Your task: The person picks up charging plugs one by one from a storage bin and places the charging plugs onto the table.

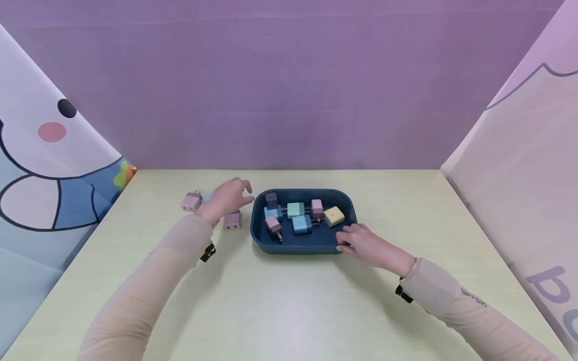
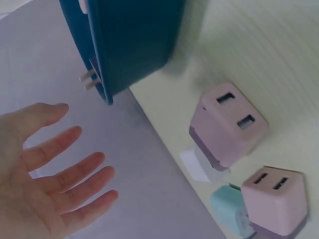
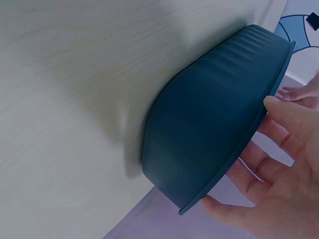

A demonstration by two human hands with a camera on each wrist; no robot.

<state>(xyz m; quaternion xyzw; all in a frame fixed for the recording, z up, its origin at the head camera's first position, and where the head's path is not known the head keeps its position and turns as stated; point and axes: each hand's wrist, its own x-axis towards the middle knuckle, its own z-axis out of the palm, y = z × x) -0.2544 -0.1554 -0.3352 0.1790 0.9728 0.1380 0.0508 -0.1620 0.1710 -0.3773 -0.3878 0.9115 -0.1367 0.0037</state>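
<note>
A dark blue plastic tray (image 1: 293,249) stands on the table with several USB charger plugs in it, among them a yellow charger (image 1: 334,216), a mint charger (image 1: 295,209) and a light blue charger (image 1: 301,224). My right hand (image 1: 365,244) grips the tray's rim at its front right corner, fingers reaching over the inner side. Just left of the tray, my left hand (image 1: 228,196) hovers with fingers spread and nothing in them. Near it lie a mauve charger (image 1: 232,220) and a pink charger (image 1: 191,201); a teal charger (image 2: 231,210) is partly hidden in the left wrist view.
A pale wood-grain table (image 1: 289,301) carries everything. Behind it rises a purple cloth backdrop (image 1: 289,90), with printed cartoon panels along the left and right sides. A small white piece (image 2: 202,167) shows behind the mauve charger in the left wrist view.
</note>
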